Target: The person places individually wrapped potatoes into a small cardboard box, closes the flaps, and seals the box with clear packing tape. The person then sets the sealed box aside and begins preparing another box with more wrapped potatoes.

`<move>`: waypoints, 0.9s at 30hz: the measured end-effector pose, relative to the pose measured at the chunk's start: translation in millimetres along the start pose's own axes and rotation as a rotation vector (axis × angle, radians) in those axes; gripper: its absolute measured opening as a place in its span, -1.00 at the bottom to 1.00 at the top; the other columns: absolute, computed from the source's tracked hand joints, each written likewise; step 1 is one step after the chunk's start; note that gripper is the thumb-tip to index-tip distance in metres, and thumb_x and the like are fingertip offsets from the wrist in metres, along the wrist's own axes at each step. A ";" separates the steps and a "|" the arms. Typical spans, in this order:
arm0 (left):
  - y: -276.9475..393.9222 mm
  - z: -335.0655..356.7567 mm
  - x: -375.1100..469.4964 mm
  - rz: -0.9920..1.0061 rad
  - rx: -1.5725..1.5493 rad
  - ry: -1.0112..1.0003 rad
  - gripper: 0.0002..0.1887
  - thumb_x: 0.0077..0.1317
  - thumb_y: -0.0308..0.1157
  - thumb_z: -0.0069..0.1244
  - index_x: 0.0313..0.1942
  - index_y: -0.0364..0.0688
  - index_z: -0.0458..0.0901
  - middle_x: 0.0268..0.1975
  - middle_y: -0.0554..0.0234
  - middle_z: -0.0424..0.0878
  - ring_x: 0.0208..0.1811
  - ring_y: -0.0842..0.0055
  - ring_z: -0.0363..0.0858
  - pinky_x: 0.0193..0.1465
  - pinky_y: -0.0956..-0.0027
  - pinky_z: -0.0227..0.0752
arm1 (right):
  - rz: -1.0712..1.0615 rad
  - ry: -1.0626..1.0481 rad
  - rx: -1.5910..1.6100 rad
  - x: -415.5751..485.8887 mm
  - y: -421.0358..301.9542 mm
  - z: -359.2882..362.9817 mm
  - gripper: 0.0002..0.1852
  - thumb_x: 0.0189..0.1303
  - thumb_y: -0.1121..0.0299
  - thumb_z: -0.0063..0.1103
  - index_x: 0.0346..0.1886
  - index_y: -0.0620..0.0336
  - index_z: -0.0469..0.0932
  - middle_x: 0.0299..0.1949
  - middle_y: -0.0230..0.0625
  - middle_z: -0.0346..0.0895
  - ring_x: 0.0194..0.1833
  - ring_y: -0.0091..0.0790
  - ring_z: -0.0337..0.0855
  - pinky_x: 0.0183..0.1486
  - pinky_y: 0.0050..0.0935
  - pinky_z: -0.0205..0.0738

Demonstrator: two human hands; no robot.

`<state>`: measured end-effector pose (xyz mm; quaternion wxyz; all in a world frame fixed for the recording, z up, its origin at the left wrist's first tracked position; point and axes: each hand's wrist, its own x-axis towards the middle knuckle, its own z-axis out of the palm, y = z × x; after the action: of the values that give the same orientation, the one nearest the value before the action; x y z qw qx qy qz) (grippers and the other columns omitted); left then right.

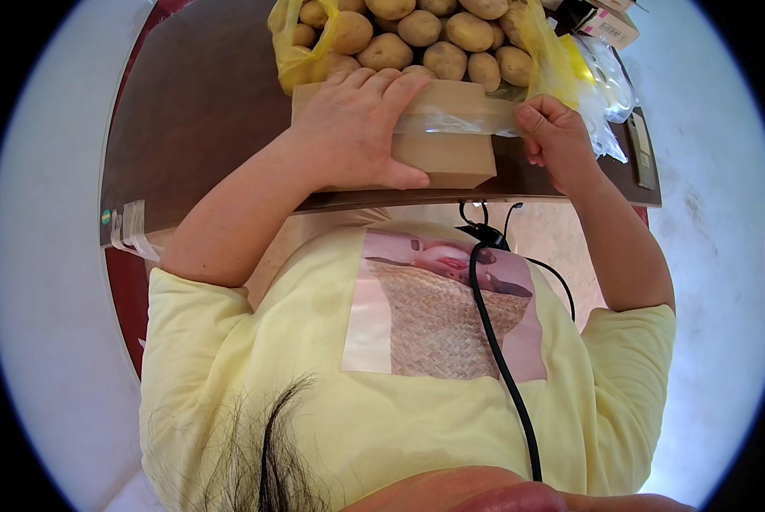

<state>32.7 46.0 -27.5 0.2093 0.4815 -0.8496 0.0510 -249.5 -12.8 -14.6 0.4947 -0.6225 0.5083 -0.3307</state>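
A brown cardboard box (pixel 446 157) lies at the table's near edge. My left hand (pixel 360 128) rests spread on its top, fingers apart, pressing near the left half. Across the box runs a strip of clear tape (pixel 453 120), stuck or laid along the top. Its right end reaches past the box's side, pinched between the thumb and fingers of my right hand (pixel 552 131). The tape's left end is hidden under my left hand.
Behind the box, a yellow plastic bag (pixel 293 57) holds several potatoes (pixel 419 28). Clear plastic packaging (pixel 603 96) and a small printed box (pixel 609 27) are at the right. A phone-like object (pixel 641 150) lies near the right edge. Tape strips (pixel 136 230) hang at the dark table's (pixel 184 115) left corner.
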 end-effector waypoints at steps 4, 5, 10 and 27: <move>-1.6 2.1 0.0 0.010 -0.052 0.027 0.05 -0.14 0.13 0.35 0.35 -0.09 0.25 0.26 0.03 0.45 0.27 0.10 0.43 0.30 0.09 0.30 | 0.017 -0.011 -0.002 6.3 6.2 -2.4 -0.80 0.37 0.24 0.21 -0.25 0.17 0.52 -0.64 -0.48 0.33 -0.62 -0.62 0.25 -0.58 -0.58 0.21; -1.5 2.4 -0.3 0.011 -0.044 0.028 0.05 -0.14 0.13 0.35 0.35 -0.08 0.26 0.26 0.02 0.44 0.27 0.10 0.43 0.30 0.09 0.30 | 0.027 -0.010 -0.009 8.6 10.5 -2.2 -0.79 0.37 0.23 0.21 -0.25 0.17 0.51 -0.64 -0.48 0.32 -0.62 -0.62 0.25 -0.58 -0.58 0.21; -0.7 4.1 0.9 0.019 -0.039 0.042 0.05 -0.15 0.12 0.35 0.35 -0.08 0.27 0.26 -0.01 0.43 0.26 0.08 0.42 0.31 0.09 0.29 | 0.126 -0.009 0.082 8.6 24.3 7.6 -0.79 0.38 0.23 0.19 -0.25 0.16 0.50 -0.64 -0.48 0.31 -0.63 -0.61 0.25 -0.60 -0.59 0.20; -1.8 5.2 -2.8 0.291 -0.034 -0.002 -0.19 0.04 -0.02 0.28 0.29 -0.10 0.41 0.32 0.19 0.43 0.38 0.19 0.31 0.44 0.10 0.18 | 0.037 0.060 -0.246 12.4 36.5 28.5 -0.79 0.40 0.26 0.05 -0.13 0.21 0.53 -0.51 -0.36 0.46 -0.55 -0.51 0.42 -0.56 -0.52 0.37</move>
<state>33.9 45.8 -33.5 0.2069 0.3495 -0.9114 0.0658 -231.3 -16.5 -58.8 0.4049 -0.6589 0.5711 -0.2752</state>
